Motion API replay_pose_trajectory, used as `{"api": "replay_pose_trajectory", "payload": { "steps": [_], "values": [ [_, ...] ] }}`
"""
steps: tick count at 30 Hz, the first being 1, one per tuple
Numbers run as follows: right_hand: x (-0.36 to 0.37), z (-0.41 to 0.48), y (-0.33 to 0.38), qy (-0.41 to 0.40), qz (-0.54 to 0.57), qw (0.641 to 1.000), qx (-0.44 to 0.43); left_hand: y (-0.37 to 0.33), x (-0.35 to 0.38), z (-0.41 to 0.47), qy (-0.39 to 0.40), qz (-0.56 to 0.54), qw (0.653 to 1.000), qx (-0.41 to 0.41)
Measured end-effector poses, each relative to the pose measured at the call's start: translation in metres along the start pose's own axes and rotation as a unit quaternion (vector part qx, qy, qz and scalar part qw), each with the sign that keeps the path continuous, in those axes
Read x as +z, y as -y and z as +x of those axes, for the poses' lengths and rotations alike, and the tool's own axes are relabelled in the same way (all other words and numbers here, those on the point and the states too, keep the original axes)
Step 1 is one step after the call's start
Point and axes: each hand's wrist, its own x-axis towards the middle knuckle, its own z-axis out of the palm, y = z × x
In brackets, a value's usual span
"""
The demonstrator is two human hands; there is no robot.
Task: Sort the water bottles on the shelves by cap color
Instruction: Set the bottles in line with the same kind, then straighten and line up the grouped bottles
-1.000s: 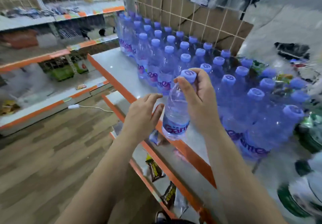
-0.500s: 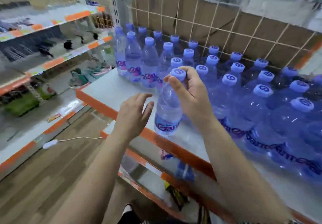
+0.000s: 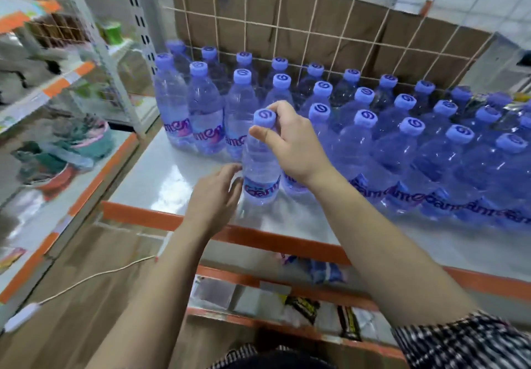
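Observation:
A clear water bottle [image 3: 260,164] with a purple-blue cap stands upright on the white shelf [image 3: 161,184], in front of the rows. My right hand [image 3: 290,141] grips it at the neck, just under the cap. My left hand [image 3: 215,196] is open beside its base, fingertips at or near the label; contact is unclear. Several rows of identical purple-capped bottles [image 3: 365,138] fill the shelf behind and to the right, back to the wire grid.
The shelf has an orange front edge [image 3: 275,242]. A lower shelf [image 3: 301,308] holds snack packets. A cardboard-backed wire grid [image 3: 287,23] closes the rear. Another orange-edged shelf unit [image 3: 57,196] with goods stands at the left. A white cable lies on the wooden floor [image 3: 86,279].
My right hand has carried the bottle from beyond the shelf's front edge inward and set it on the shelf surface. My left hand followed toward its base. The view swung right to left.

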Motion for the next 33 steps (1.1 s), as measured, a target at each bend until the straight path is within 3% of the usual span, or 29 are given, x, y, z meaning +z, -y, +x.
{"api": "replay_pose_trajectory", "payload": {
  "steps": [4, 11, 18, 21, 27, 33],
  "values": [
    [0.001, 0.005, -0.001, -0.017, -0.030, 0.999, 0.024, 0.007, 0.002, 0.000, 0.023, -0.070, 0.997, 0.029],
    [-0.020, 0.015, 0.011, 0.126, -0.123, 0.984, -0.002, 0.006, 0.016, 0.011, 0.040, -0.106, 0.994, 0.004],
    [-0.015, 0.041, 0.015, 0.055, -0.260, 0.964, 0.019, 0.022, 0.018, 0.031, 0.024, -0.091, 0.995, 0.018],
    [-0.022, 0.053, 0.019, 0.065, -0.314, 0.947, 0.020, 0.021, 0.022, 0.038, 0.025, -0.079, 0.996, 0.032],
    [-0.025, 0.062, 0.018, 0.040, -0.335, 0.941, 0.027, 0.025, 0.029, 0.043, 0.021, -0.064, 0.997, 0.030],
    [-0.025, 0.060, 0.015, 0.037, -0.309, 0.950, 0.033, 0.032, 0.038, 0.029, 0.048, 0.028, 0.997, 0.045]
  ]
}}
